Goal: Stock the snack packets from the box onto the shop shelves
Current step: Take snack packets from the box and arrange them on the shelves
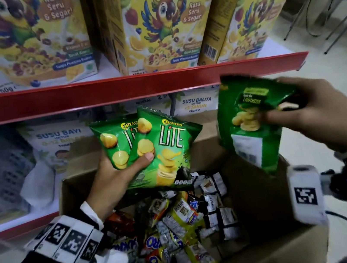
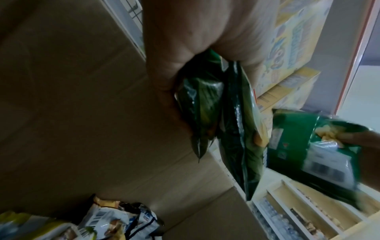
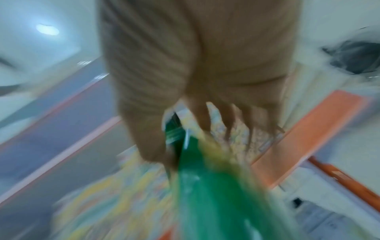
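Observation:
My left hand (image 1: pixel 115 174) grips two green Chitato Lite chip packets (image 1: pixel 165 146) fanned together, front sides up, above the open cardboard box (image 1: pixel 258 197). The left wrist view shows the same two packets (image 2: pixel 218 113) edge-on under my palm. My right hand (image 1: pixel 301 111) pinches a third green chip packet (image 1: pixel 251 123) near its top, back side facing me, hanging over the box's right wall. That packet (image 3: pixel 216 186) is badly blurred in the right wrist view. Several small snack sachets (image 1: pixel 178 226) lie in the bottom of the box.
A red-edged shelf (image 1: pixel 129 86) carries yellow cereal boxes (image 1: pixel 164 21) above. The lower shelf holds white milk formula boxes (image 1: pixel 60 140) behind the cardboard box. Metal chair legs (image 1: pixel 330 6) stand on the tiled floor at the upper right.

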A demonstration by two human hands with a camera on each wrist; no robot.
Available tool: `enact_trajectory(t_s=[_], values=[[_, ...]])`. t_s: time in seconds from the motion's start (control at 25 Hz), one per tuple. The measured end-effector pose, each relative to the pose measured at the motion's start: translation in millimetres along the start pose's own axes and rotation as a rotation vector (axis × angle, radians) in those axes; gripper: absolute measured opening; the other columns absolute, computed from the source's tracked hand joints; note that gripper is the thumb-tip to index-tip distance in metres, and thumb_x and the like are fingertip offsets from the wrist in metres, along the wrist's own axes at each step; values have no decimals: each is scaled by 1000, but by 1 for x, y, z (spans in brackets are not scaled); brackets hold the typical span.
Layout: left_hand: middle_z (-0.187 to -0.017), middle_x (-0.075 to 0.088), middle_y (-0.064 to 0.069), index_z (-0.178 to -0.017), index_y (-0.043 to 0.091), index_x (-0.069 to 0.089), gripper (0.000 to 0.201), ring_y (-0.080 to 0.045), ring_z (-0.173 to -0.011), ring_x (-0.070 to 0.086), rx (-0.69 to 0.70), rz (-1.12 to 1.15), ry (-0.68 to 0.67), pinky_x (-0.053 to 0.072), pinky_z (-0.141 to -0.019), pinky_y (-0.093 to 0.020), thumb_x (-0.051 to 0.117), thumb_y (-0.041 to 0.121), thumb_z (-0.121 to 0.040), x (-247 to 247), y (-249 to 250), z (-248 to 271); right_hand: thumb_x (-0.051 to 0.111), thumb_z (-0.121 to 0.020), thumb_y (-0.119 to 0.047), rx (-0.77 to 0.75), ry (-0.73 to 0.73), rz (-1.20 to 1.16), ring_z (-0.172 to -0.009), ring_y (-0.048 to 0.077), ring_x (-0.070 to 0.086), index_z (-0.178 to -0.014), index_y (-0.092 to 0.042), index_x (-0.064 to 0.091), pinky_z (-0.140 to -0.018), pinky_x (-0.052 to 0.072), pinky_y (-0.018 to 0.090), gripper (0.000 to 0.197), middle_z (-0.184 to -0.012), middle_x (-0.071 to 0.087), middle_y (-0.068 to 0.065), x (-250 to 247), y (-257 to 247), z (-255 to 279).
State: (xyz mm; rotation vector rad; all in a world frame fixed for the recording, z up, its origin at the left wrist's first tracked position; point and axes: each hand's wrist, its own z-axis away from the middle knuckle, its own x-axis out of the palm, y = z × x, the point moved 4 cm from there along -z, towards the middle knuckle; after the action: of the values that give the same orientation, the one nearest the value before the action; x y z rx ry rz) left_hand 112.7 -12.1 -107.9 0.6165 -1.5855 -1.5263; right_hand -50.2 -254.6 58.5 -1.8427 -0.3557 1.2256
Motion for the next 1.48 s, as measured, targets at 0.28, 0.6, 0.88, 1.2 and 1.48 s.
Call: enact_trajectory(t_s=[0.28, 0.6, 0.88, 1.2, 1.48], values=[[-105, 74, 2, -112, 15, 64, 48, -14, -99, 69, -35, 115, -31, 55, -78, -20, 71, 29, -67, -1, 1, 4, 75, -73, -22, -608, -15, 527, -125, 38, 45, -131, -25, 53, -99, 45, 51, 62, -134, 44, 21, 87, -31, 37], [-87, 76, 6, -109, 10, 59, 42, -7, -78, 71, -12, 139, 20, 55, -65, -17, 64, 18, -68, -11, -4, 4, 31, -95, -56, -464, -249, 126, -141, 16, 29, -145, -40, 27, -109, 31, 56, 53, -148, 37, -6, 111, -23, 35], [-115, 69, -3, -130, 8, 47, 87, -13, -100, 67, -5, 39, -47, 55, -85, -26, 87, 18, -54, -18, -5, 6, 74, -73, -49, -466, -297, 342, -147, 11, 10, -152, -31, 10, -112, 23, 56, 103, -159, 3, -13, 105, -13, 20], [-86, 74, 17, -111, 18, 53, 68, 3, -77, 69, 138, 61, 77, 52, -62, -10, 82, 32, -51, -23, -5, 9, 92, -44, -40, -182, -220, -302, -101, 7, 62, -108, -27, 45, -79, 52, 19, 80, -114, 58, -13, 132, 28, 18], [-108, 72, 11, -124, 18, 54, 76, -8, -100, 68, 171, -10, 108, 55, -78, -18, 82, 48, -60, -33, -14, 3, 85, -50, -54, -7, 78, -618, -90, 11, 71, -112, -22, 62, -72, 55, 21, 73, -102, 73, -1, 165, 52, 20]])
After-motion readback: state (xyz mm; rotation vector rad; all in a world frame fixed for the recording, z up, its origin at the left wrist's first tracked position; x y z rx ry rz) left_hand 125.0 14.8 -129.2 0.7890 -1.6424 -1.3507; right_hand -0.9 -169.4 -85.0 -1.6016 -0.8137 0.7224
